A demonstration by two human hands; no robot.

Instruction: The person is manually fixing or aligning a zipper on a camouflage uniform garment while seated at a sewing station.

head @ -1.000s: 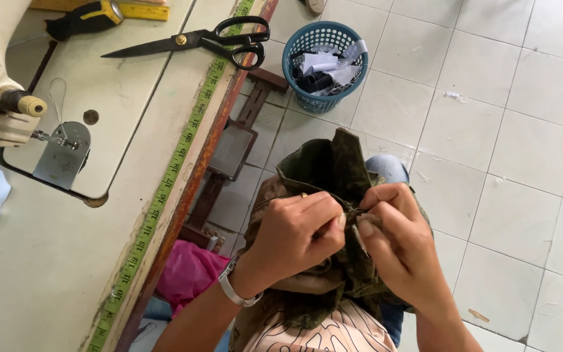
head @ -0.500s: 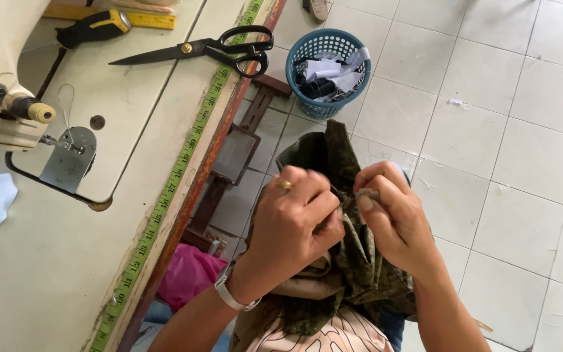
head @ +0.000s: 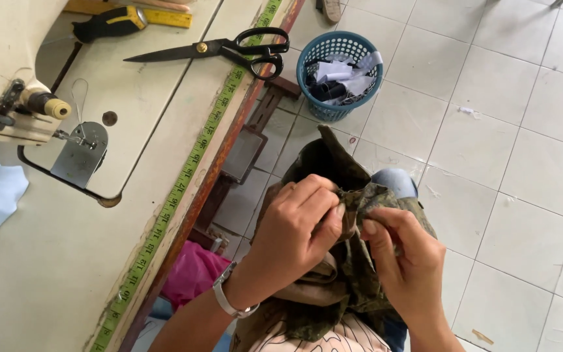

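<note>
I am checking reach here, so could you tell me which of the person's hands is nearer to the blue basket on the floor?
Left. The left hand pinches the camouflage fabric below the blue basket; the right hand grips the same fabric lower and farther from it.

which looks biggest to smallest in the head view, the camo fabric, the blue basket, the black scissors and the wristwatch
1. camo fabric, though nearest the camera
2. and 3. black scissors and blue basket: scissors longer, basket wider, too close to rank
4. wristwatch
</note>
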